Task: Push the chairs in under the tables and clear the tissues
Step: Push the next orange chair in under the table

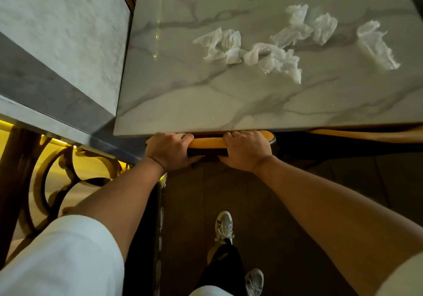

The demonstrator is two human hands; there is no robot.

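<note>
Hands gripped the chair (209,142) at its top rail: the left hand (168,150) curled round the rail's left end, the right hand (246,150) curled round it nearer the right end, a strip of yellow cushion showing between them. The rail sat right against the near edge of the table (206,103), the seat hidden beneath the marble top, so this chair looked as good as home, perhaps a last nudge wanted. A second yellow chair (366,134) peeked out under the same edge to the right; how far in it stood could not be told.

And the tissues (272,57)? Untouched, by the look of it. Several crumpled white ones lay scattered across the far half of the top, a cluster near the middle, another tissue (377,46) off to the right, well apart from both hands. So the judgement: one chair about done, the clearing not begun, and other tables beyond this view unknown.
</note>
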